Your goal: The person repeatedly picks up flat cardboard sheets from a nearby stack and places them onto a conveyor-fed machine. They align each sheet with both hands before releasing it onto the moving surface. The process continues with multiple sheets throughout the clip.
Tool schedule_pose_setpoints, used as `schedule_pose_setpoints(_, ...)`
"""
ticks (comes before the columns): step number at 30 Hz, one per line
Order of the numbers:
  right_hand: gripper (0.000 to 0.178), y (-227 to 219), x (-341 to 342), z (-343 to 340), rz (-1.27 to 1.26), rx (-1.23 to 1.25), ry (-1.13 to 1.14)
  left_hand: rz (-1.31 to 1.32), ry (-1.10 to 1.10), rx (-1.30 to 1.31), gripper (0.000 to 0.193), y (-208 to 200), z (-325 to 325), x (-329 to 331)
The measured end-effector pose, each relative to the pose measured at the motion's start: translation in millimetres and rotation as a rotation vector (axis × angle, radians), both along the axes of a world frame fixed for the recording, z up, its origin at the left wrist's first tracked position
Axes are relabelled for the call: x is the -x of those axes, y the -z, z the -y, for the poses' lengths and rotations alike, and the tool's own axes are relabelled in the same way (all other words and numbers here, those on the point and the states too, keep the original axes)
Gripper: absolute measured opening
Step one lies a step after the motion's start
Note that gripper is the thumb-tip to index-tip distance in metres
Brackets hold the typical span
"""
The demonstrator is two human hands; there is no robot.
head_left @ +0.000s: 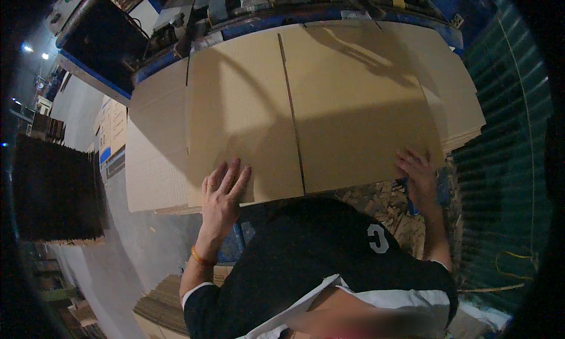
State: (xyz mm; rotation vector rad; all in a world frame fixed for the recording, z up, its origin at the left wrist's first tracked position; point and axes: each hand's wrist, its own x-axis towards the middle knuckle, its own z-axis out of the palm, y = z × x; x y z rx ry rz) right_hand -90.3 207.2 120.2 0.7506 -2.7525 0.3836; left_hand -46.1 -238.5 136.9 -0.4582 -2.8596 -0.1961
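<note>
A large flat brown cardboard sheet [347,127] lies in front of me, with a dark slot line running across it from the far edge to the near one. My left hand [222,192] rests at its near left part, fingers spread flat on the board. Toward the near right corner, my right hand [416,171] touches the sheet with its fingers stretched out and apart. Both thumbs are hard to make out. Other cardboard sheets [156,139] show beneath and stick out to the left and right.
A machine with a blue frame [265,27] stands at the far edge. To the right is a green corrugated wall [500,180]. Cardboard scraps [388,206] lie below the near edge. Stacked cardboard [56,189] stands left; another stack [165,306] is near my left elbow.
</note>
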Motion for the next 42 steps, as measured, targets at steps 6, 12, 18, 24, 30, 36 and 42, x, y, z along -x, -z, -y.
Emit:
schedule_pose_setpoints(6,0.045,-6,40,-5,0.214,-0.072,-0.055,0.023,-0.020,0.025,0.056,4,14,16)
schedule_pose_setpoints(12,0.066,-6,120,5,0.140,-0.147,-0.042,-0.084,0.010,-0.161,0.050,-2,31,63)
schedule_pose_setpoints(18,0.072,-8,204,21,0.196,-0.222,0.095,-0.228,0.000,-0.256,0.053,-1,39,142)
schedule_pose_setpoints(24,0.064,14,290,49,0.176,0.058,0.092,-0.336,-0.019,-0.154,0.054,17,41,232)
schedule_pose_setpoints(30,0.063,9,261,53,-0.069,-0.039,0.350,-0.503,-0.226,-0.211,0.062,9,62,236)
schedule_pose_setpoints(36,0.058,62,150,-124,-0.552,0.454,1.112,-0.515,-0.591,-1.134,0.056,52,206,19)
schedule_pose_setpoints(42,0.064,112,145,-188,-0.277,0.599,1.202,-0.490,-1.266,-0.884,0.042,103,217,-20)
